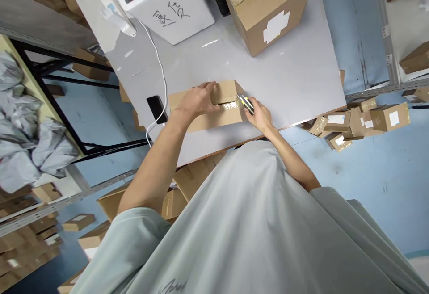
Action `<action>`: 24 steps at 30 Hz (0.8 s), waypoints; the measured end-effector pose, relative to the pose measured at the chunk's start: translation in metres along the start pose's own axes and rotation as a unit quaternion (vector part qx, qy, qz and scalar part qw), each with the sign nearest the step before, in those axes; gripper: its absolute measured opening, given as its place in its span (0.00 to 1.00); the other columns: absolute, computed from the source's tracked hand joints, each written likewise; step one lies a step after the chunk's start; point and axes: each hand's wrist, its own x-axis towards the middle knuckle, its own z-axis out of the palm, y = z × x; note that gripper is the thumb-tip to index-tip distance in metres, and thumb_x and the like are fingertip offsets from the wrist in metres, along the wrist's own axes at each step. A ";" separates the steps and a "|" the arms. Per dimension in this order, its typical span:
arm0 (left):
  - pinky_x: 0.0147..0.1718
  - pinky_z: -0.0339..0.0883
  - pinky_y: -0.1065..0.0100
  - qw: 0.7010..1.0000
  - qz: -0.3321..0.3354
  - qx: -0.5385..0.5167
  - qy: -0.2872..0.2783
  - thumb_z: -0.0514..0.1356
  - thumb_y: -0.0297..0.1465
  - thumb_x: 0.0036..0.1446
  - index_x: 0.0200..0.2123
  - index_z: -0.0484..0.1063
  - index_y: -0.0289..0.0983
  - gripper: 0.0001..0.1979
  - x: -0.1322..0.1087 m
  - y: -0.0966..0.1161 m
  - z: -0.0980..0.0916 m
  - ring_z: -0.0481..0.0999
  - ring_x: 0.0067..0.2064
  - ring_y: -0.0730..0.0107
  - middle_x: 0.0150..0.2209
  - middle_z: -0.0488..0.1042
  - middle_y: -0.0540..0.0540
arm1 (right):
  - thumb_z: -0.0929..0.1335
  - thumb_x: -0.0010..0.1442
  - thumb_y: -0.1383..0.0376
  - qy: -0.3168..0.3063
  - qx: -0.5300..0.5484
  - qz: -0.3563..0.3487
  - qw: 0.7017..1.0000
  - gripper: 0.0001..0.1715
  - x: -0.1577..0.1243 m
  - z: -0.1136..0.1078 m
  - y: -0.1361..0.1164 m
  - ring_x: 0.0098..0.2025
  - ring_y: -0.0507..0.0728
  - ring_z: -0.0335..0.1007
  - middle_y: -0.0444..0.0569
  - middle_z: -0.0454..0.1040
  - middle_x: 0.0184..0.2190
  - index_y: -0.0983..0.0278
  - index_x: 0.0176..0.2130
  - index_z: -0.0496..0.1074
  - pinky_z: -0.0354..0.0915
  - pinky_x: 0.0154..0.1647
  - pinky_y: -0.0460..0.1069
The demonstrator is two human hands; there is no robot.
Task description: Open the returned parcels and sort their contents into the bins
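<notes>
A long cardboard box point(212, 119) lies on the grey table in front of me, with a gap along the middle of its top near the right end. My left hand point(198, 99) grips the box from above, its thumb at the gap and its fingers over the far flap. In my right hand point(259, 115) is a black and yellow utility knife point(246, 104), held at the box's right end. The knife's tip points toward the far right corner; whether it touches the cardboard I cannot tell.
Left of the box lies a black phone point(157, 109) beside a white cable point(160, 61). A white foam box point(170, 10) and a large carton point(268, 12) stand farther back on the table point(301, 75). Several cartons point(351, 122) are on the floor at right; grey parcels point(23, 119) fill the left shelf.
</notes>
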 end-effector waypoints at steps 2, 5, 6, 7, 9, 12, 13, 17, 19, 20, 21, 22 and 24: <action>0.69 0.72 0.47 1.000 0.003 0.000 0.004 0.71 0.38 0.59 0.84 0.57 0.37 0.53 0.000 0.000 0.001 0.81 0.68 0.33 0.75 0.73 0.30 | 0.63 0.78 0.60 -0.006 -0.012 -0.002 1.000 0.33 0.001 -0.003 -0.002 0.63 0.74 0.82 0.61 0.80 0.70 0.60 0.77 0.67 0.79 0.63 0.67; 0.70 0.71 0.47 1.000 0.004 -0.006 0.006 0.72 0.39 0.58 0.85 0.55 0.38 0.55 0.001 -0.002 0.004 0.80 0.69 0.34 0.75 0.72 0.30 | 0.63 0.78 0.61 -0.023 -0.037 -0.019 0.999 0.33 0.003 -0.012 -0.005 0.62 0.74 0.83 0.62 0.80 0.69 0.61 0.77 0.67 0.79 0.62 0.67; 0.70 0.70 0.47 1.000 0.004 -0.010 0.006 0.72 0.40 0.58 0.85 0.54 0.38 0.56 0.002 -0.003 0.006 0.79 0.69 0.33 0.76 0.72 0.30 | 0.63 0.78 0.61 -0.030 -0.047 -0.025 0.998 0.33 0.004 -0.017 -0.005 0.62 0.74 0.83 0.62 0.80 0.69 0.61 0.77 0.67 0.78 0.62 0.67; 0.71 0.70 0.47 1.000 0.003 -0.013 0.006 0.73 0.40 0.57 0.85 0.54 0.38 0.57 0.003 -0.004 0.007 0.79 0.70 0.33 0.76 0.72 0.30 | 0.63 0.77 0.61 -0.037 -0.058 -0.031 0.997 0.33 0.005 -0.022 -0.006 0.62 0.74 0.83 0.61 0.80 0.69 0.61 0.76 0.68 0.78 0.62 0.67; 0.72 0.69 0.47 1.000 0.004 -0.017 0.008 0.74 0.40 0.56 0.85 0.55 0.39 0.58 0.005 -0.006 0.010 0.78 0.71 0.32 0.76 0.71 0.30 | 0.65 0.76 0.62 -0.054 -0.078 -0.047 0.994 0.32 0.004 -0.031 -0.007 0.62 0.74 0.82 0.60 0.81 0.68 0.61 0.75 0.69 0.78 0.62 0.66; 0.72 0.69 0.46 1.000 0.006 -0.014 0.013 0.73 0.40 0.57 0.82 0.62 0.39 0.53 0.008 -0.008 0.014 0.78 0.70 0.32 0.77 0.71 0.33 | 0.66 0.75 0.64 -0.084 -0.094 -0.071 0.990 0.31 -0.003 -0.040 -0.006 0.62 0.73 0.82 0.58 0.81 0.68 0.60 0.73 0.71 0.77 0.61 0.65; 0.72 0.69 0.46 1.000 0.006 -0.013 0.013 0.73 0.40 0.57 0.81 0.64 0.39 0.51 0.008 -0.009 0.015 0.79 0.70 0.32 0.77 0.71 0.34 | 0.66 0.75 0.64 -0.090 -0.095 -0.074 0.989 0.31 -0.007 -0.040 -0.005 0.62 0.73 0.82 0.57 0.82 0.68 0.59 0.73 0.71 0.77 0.61 0.64; 0.72 0.70 0.46 1.000 0.015 -0.010 0.012 0.73 0.38 0.55 0.80 0.67 0.37 0.50 0.004 -0.005 0.022 0.80 0.69 0.32 0.78 0.70 0.33 | 0.66 0.76 0.63 -0.093 -0.088 -0.067 0.989 0.31 -0.026 -0.036 0.001 0.61 0.71 0.83 0.57 0.83 0.67 0.59 0.74 0.71 0.77 0.59 0.62; 0.72 0.70 0.46 0.999 0.024 -0.009 0.020 0.72 0.36 0.54 0.79 0.68 0.34 0.49 0.001 -0.002 0.026 0.81 0.68 0.32 0.78 0.69 0.31 | 0.67 0.75 0.63 -0.103 -0.079 -0.068 0.989 0.30 -0.039 -0.031 0.005 0.60 0.70 0.84 0.55 0.83 0.66 0.57 0.73 0.72 0.77 0.58 0.61; 0.72 0.70 0.47 0.999 0.028 -0.010 0.026 0.72 0.35 0.54 0.79 0.68 0.34 0.49 0.000 -0.001 0.027 0.80 0.69 0.32 0.78 0.69 0.31 | 0.67 0.75 0.63 -0.112 -0.072 -0.072 0.988 0.30 -0.046 -0.028 0.007 0.60 0.70 0.84 0.54 0.84 0.66 0.56 0.72 0.73 0.77 0.58 0.60; 0.72 0.70 0.47 0.999 0.032 -0.012 0.033 0.72 0.34 0.54 0.78 0.68 0.34 0.48 -0.001 0.000 0.029 0.79 0.70 0.32 0.78 0.69 0.30 | 0.68 0.74 0.63 -0.125 -0.063 -0.076 0.987 0.30 -0.054 -0.025 0.009 0.61 0.69 0.84 0.52 0.83 0.67 0.55 0.71 0.74 0.78 0.57 0.60; 0.72 0.70 0.47 0.999 0.033 -0.016 0.040 0.72 0.34 0.54 0.78 0.69 0.34 0.48 -0.002 0.001 0.030 0.79 0.70 0.32 0.78 0.69 0.30 | 0.69 0.73 0.63 -0.134 -0.054 -0.079 0.986 0.30 -0.062 -0.022 0.012 0.62 0.69 0.84 0.50 0.83 0.68 0.54 0.71 0.74 0.78 0.57 0.60; 0.71 0.71 0.46 0.997 0.036 -0.027 0.057 0.72 0.34 0.53 0.78 0.70 0.35 0.48 -0.004 0.002 0.032 0.78 0.71 0.31 0.77 0.70 0.30 | 0.69 0.72 0.63 -0.138 -0.043 -0.069 0.987 0.30 -0.076 -0.018 0.017 0.62 0.69 0.84 0.50 0.84 0.67 0.54 0.70 0.74 0.78 0.56 0.59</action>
